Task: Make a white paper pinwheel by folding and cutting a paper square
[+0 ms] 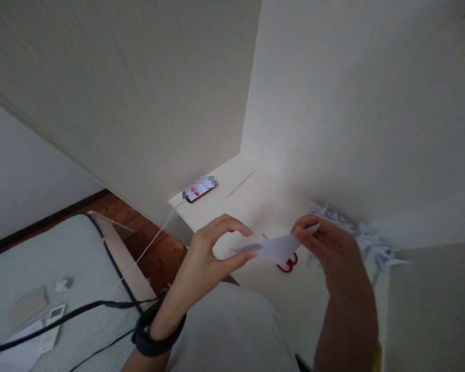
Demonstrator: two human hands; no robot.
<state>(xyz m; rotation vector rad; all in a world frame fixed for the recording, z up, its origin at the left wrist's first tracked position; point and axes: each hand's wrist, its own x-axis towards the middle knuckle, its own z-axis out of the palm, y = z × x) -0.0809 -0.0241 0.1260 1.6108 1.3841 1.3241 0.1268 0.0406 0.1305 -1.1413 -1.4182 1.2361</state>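
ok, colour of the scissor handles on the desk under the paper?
Red. The scissor handles show just below the folded white paper, in the head view.

Dim, soft indoor light; motion blur streaks walls; wide-angle bending at edges; faint shadows on desk point(256, 199).

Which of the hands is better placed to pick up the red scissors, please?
Probably the right hand: the scissors lie on the desk just beside and below it. The left hand is farther off. Both hold the paper.
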